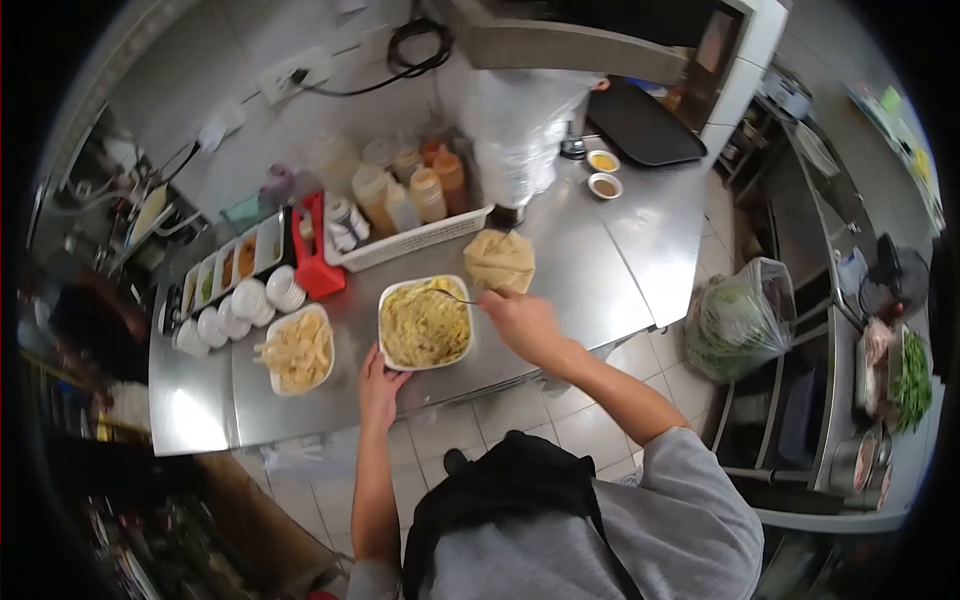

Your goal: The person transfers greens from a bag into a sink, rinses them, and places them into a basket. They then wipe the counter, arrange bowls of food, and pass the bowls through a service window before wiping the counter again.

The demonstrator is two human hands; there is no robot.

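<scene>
A white square bowl full of a yellowish mashed or mixed food stands near the steel counter's front edge. My left hand is at the bowl's lower left side, thumb and fingers apart against its wall. Above the bowl's right rim, my right hand is closed round the handle of a metal utensil, whose tip is in the food. Just behind my right hand lies a folded beige cloth. To the left, a second white bowl holds pale strips of food.
Behind the bowls stand a white basket of sauce bottles, a red holder, stacked small cups and a condiment rack. Two sauce cups and a black tray are at the back right. A bag of greens stands beyond the counter.
</scene>
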